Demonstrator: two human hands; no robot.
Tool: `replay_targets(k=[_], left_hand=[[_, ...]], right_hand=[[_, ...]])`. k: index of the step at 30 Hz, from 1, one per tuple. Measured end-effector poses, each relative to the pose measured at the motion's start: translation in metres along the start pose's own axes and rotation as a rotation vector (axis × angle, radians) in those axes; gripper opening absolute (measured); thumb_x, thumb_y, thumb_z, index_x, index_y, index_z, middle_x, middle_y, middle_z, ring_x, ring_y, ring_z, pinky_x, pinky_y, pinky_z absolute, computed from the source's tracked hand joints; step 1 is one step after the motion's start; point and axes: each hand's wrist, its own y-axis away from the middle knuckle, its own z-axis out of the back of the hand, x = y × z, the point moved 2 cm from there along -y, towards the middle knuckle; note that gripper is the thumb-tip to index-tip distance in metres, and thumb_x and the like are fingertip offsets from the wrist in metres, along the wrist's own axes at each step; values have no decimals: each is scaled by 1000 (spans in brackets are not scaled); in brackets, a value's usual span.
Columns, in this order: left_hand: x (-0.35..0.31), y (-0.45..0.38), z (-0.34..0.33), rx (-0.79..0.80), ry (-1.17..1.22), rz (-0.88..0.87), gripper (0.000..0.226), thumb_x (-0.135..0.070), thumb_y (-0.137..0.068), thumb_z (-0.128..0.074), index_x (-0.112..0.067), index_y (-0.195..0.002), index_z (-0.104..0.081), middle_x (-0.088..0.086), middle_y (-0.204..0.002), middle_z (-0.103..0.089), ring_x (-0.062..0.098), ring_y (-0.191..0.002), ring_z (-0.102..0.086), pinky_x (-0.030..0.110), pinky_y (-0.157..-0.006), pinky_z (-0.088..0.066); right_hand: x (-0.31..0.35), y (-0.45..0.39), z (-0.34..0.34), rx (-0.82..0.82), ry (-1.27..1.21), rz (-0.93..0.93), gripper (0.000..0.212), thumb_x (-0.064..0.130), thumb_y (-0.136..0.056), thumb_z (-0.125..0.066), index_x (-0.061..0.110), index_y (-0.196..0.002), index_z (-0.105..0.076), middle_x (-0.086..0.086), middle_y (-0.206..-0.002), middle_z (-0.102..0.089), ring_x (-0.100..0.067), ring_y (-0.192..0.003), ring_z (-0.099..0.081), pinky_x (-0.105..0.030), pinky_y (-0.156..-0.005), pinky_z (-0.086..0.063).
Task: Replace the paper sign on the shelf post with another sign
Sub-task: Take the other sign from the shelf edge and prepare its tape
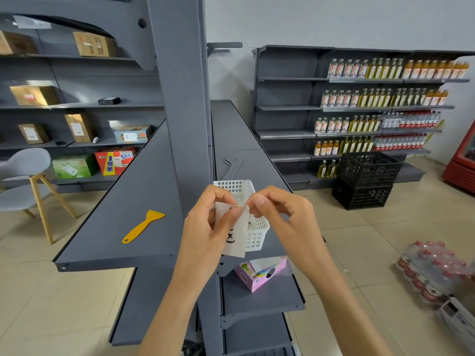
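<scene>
The person holds a small paper sign in front of the shelf post, just above a white basket that stands on the shelf behind both hands. The left hand is closed on the sign, thumb pressing its front so the sheet stays flat. The right hand pinches narrowly at the top corner — probably to peel off a backing or tape, though this is too small to tell. To the left of the left hand, a yellow scraper lies on the shelf, apart and untouched.
</scene>
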Motion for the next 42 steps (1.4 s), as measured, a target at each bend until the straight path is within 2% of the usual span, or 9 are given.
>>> replay_targets(k=[4,9,12,15,21,28,31,37,42], left_hand=[[5,-1,2,1,-29,26,12,-25,-89,-66,-18,-88,-56,-16,-80,-67,3,-68,-67,17,-49,-48],[6,-3,2,-5,-58,49,15,-19,-91,-67,-20,-97,-53,-9,-88,-67,1,-65,-66,16,-49,-47],[4,-2,1,-1,-58,57,19,-20,-91,-67,-21,-97,-49,-10,-86,-64,7,-63,-62,25,-50,-49],[4,-4,-1,39,-153,21,14,-31,-91,-66,-22,-90,-56,-11,-84,-63,10,-61,-54,22,-52,-43],[11,-12,2,35,-234,13,5,-23,-89,-69,-20,-86,-68,-14,-83,-65,-10,-66,-55,7,-55,-40],[16,-14,-1,61,-238,50,4,-15,-89,-70,-13,-86,-68,-9,-89,-66,5,-71,-55,3,-52,-40],[19,-14,-1,50,-245,69,7,-14,-88,-70,-18,-83,-67,-10,-96,-70,8,-86,-63,5,-57,-44],[19,-17,-1,57,-305,40,10,-13,-88,-70,-21,-82,-66,-18,-95,-67,-13,-81,-58,3,-59,-42],[22,-20,-1,72,-330,-8,11,-14,-88,-70,-22,-83,-64,-21,-97,-66,-15,-101,-55,3,-69,-44]], right_hand=[[1,-7,4,70,139,-7,12,30,-92,-68,23,-83,-71,8,-78,-72,-10,-75,-66,-17,-69,-53],[-1,-9,9,117,313,59,12,36,-92,-66,28,-83,-65,14,-81,-69,-8,-80,-65,-29,-74,-54],[-2,-10,4,129,431,106,14,35,-96,-58,30,-83,-58,15,-80,-64,-8,-79,-62,-32,-72,-53],[-6,-10,-1,110,374,89,13,32,-99,-53,28,-87,-56,12,-78,-64,-12,-76,-61,-36,-70,-54],[-9,-8,-3,226,275,31,19,35,-101,-44,29,-85,-52,5,-77,-64,-19,-75,-61,-44,-73,-54],[-12,-8,1,309,262,-20,18,25,-102,-46,23,-87,-56,3,-81,-65,-16,-78,-61,-23,-73,-49],[-14,-9,1,325,257,-39,17,25,-102,-47,22,-89,-57,5,-82,-66,-14,-78,-62,-21,-73,-48],[-16,-10,1,345,273,-43,16,29,-103,-47,24,-92,-59,8,-87,-70,-12,-84,-66,-33,-80,-56],[-17,-12,0,338,297,-47,15,29,-102,-47,26,-91,-57,10,-85,-70,-12,-85,-67,-42,-82,-57]])
